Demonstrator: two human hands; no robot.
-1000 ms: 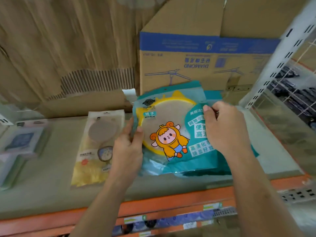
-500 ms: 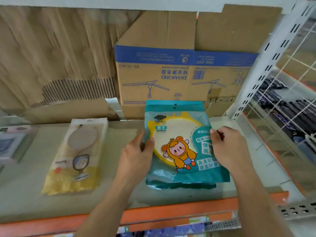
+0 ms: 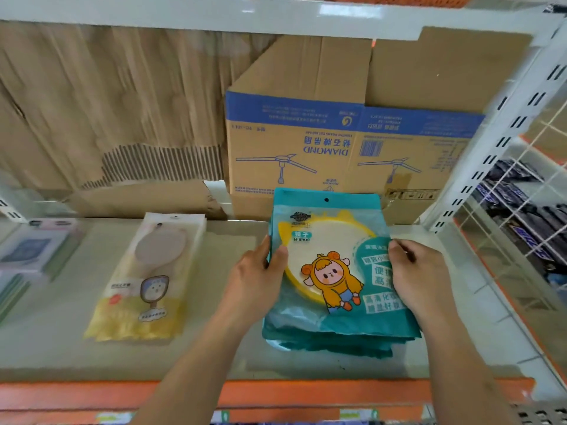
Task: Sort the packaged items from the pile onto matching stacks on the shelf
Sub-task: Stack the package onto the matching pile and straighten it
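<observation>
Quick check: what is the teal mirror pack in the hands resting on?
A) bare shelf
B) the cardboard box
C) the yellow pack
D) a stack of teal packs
D: the teal mirror pack, gripped at its sides by the left hand and right hand, lies on a stack of teal packs whose edges show beneath it.

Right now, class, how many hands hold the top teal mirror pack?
2. The left hand holds the left edge of the teal mirror pack; the right hand holds its right edge.
</observation>
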